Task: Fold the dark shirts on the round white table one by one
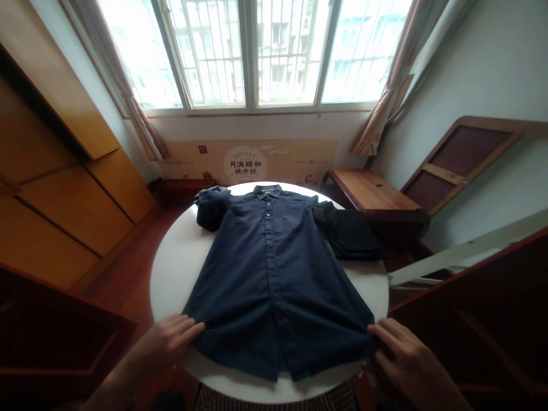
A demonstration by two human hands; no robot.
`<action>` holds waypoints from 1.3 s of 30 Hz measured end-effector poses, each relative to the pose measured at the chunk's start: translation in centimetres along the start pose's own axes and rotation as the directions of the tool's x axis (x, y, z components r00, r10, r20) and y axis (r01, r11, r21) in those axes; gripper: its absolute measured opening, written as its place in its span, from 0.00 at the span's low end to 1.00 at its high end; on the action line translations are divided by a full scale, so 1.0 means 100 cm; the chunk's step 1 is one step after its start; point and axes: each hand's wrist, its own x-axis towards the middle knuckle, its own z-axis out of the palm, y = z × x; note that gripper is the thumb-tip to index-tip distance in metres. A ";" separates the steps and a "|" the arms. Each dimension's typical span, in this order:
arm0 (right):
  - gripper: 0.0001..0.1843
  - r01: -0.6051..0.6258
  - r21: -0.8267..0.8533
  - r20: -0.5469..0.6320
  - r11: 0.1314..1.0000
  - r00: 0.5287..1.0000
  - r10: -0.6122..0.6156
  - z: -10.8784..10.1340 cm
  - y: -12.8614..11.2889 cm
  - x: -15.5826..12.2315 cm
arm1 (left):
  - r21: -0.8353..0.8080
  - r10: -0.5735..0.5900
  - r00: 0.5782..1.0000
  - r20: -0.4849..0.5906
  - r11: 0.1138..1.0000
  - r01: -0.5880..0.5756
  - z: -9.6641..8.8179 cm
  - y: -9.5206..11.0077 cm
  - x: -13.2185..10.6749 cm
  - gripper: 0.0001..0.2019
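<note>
A dark blue button-up shirt [269, 268] lies flat, front up, on a round white table [175, 268], collar toward the window and hem toward me. My left hand [165, 342] rests on the hem's left corner, fingers stretched out and pressing the cloth. At the hem's right corner my right hand [406, 357] lies with fingers extended along the fabric edge. The left sleeve [210, 208] is bunched near the collar. A folded black garment [353, 231] lies beside the right shoulder.
A wooden side table [370, 194] stands at the back right. Wooden cabinets [64, 200] line the left wall. A barred window [257, 51] with curtains fills the far wall. A framed board [462, 165] leans on the right wall; dark wooden furniture [479, 319] stands close at right.
</note>
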 end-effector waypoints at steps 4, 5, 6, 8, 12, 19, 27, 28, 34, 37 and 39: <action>0.25 0.108 -0.137 0.006 0.985 0.994 -0.109 0.011 -0.013 -0.002 | 0.045 -0.078 0.997 0.011 0.996 0.077 0.003 0.018 0.010 0.38; 0.28 0.172 -0.126 0.028 0.977 0.985 -0.170 0.014 -0.021 0.003 | 0.040 -0.050 0.999 0.005 0.998 0.050 0.004 0.024 0.017 0.39; 0.29 0.244 -0.096 0.059 0.965 0.969 -0.239 0.017 -0.029 0.009 | 0.031 -0.003 1.000 0.004 1.000 0.003 0.005 0.029 0.024 0.39; 0.28 0.372 -0.001 0.113 0.928 0.922 -0.370 0.023 -0.047 0.023 | 0.001 0.104 0.995 0.004 0.995 -0.104 0.007 0.038 0.038 0.33; 0.19 0.413 0.237 0.110 0.879 0.888 -0.447 0.026 -0.068 0.040 | -0.128 0.161 0.987 -0.007 0.979 -0.160 0.005 0.051 0.054 0.16; 0.12 0.137 0.439 0.296 0.888 0.911 -0.287 -0.003 -0.061 0.043 | -0.413 0.162 0.982 0.101 0.904 -0.107 -0.014 0.056 0.066 0.13; 0.15 -0.274 0.536 0.126 0.798 0.961 0.246 0.028 0.057 0.180 | -0.266 -0.016 1.000 0.003 0.964 0.016 0.017 -0.005 0.198 0.13; 0.14 -0.327 0.485 0.098 0.811 0.942 0.321 0.032 0.075 0.202 | -0.236 -0.054 0.999 -0.004 0.970 0.052 0.028 -0.014 0.212 0.15; 0.17 -0.562 0.110 0.259 0.820 0.813 0.522 0.050 0.146 0.301 | -0.218 -0.215 0.974 0.072 0.949 0.226 0.084 -0.047 0.237 0.28; 0.21 -0.602 0.032 0.332 0.798 0.759 0.560 0.065 0.163 0.331 | -0.248 -0.205 0.976 0.068 0.945 0.215 0.090 -0.049 0.233 0.29; 0.25 -0.609 -0.014 0.384 0.793 0.729 0.566 0.077 0.171 0.347 | -0.246 -0.210 0.976 0.058 0.944 0.218 0.089 -0.047 0.232 0.29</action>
